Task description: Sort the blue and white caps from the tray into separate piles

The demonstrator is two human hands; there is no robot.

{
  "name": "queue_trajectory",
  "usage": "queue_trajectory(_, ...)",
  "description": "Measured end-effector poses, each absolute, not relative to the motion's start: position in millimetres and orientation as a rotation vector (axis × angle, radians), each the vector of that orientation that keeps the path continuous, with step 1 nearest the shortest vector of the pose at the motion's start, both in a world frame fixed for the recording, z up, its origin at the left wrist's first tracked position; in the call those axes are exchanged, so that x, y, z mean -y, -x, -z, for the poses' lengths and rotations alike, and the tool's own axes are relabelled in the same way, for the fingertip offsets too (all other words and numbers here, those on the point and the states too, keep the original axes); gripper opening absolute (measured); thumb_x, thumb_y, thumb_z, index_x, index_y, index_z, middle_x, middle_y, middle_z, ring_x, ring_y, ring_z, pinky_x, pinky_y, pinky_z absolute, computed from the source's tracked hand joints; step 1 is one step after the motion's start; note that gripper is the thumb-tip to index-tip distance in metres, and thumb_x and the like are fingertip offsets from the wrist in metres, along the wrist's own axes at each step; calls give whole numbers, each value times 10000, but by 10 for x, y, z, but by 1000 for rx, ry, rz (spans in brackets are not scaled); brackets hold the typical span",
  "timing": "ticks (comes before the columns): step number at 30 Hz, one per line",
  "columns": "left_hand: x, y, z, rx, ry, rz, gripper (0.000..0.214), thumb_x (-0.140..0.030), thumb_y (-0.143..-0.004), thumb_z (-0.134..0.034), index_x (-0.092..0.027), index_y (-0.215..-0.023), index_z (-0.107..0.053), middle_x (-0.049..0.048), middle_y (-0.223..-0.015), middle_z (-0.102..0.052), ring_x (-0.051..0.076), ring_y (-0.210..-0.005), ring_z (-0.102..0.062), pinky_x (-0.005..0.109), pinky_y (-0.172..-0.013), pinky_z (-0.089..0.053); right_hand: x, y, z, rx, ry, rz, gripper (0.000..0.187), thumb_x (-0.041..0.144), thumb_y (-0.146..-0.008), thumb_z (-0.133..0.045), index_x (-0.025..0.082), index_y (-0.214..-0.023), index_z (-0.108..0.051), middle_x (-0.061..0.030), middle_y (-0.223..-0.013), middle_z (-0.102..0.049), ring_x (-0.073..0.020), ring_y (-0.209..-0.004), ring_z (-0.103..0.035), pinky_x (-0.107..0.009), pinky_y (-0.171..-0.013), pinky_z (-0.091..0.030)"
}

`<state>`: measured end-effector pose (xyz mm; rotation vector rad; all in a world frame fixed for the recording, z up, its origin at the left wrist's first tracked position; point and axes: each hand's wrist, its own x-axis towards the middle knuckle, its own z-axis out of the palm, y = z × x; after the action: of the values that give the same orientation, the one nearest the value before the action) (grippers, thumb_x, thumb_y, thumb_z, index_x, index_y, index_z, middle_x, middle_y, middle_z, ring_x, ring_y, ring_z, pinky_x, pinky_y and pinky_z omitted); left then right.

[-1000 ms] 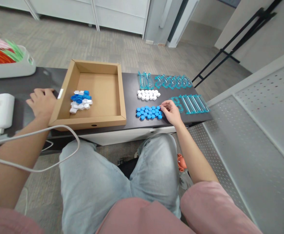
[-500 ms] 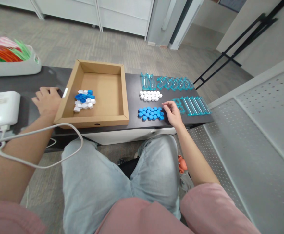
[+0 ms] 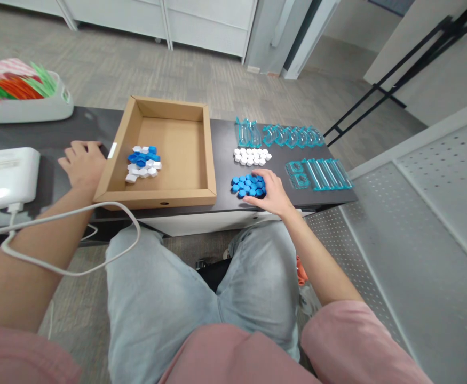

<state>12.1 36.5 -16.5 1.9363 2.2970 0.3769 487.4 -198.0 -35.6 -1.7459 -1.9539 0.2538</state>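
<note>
My right hand [image 3: 271,193] curves around the right side of a cluster of blue hexagonal pieces [image 3: 245,185], thumb at the near edge and fingers at the far edge, spread apart. The pieces lie flat on the dark tabletop [image 3: 227,160]. Just beyond them sits a group of white hexagonal pieces [image 3: 251,157]. My left hand [image 3: 81,164] rests on the tabletop with fingers spread, beside the left wall of an open cardboard box [image 3: 211,160]. Inside that box, at the left, is a small pile of mixed blue and white pieces [image 3: 143,164].
Clear teal plastic parts stand at the back [image 3: 293,136] and right [image 3: 327,174] of the table. A white charger [image 3: 11,176] with a looping white cable [image 3: 125,208] is at the left. Behind it, a white basket [image 3: 29,111] holds colourful strips. A perforated panel [image 3: 425,213] borders the right.
My right hand has moved left from the cluster's right edge and now reaches around the blue pieces. The blue cluster looks slightly more compact. My left hand stays beside the box.
</note>
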Motion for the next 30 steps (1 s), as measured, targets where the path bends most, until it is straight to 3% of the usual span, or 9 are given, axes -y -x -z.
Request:
queue_trajectory(9,-386,-102,189,-2295,-1944,-370,677,-312,-1128,-324,-53,-1673,-631,354,-1758,-538,498,-1642,-480,728,-1353,-404,1925,-4631,313,2095,1863,-105,876,824,-1014,-804,291,-1697,-676,-203,-1638,-701,-497,-1502,-610,-661,-1238,-489)
queue_trajectory(22,-344,-130,154,-2274,-1944,-419,709,-275,-1094,-280,-17,-1641,-650,370,-1757,-543,520,-1636,-484,753,-1340,-399,1852,-4433,274,2128,1831,-136,815,754,-1057,-791,284,-1712,-671,-196,-1635,-683,-468,-1497,-601,-626,-1250,-479)
queue_trajectory(30,-372,-100,183,-2274,-1957,-396,686,-300,-1114,-319,-45,-1659,-648,363,-1763,-537,514,-1631,-493,753,-1335,-405,1741,-4355,258,2109,1814,-164,862,812,-1002,-832,283,-1668,-689,-201,-1643,-682,-486,-1500,-597,-649,-1262,-469)
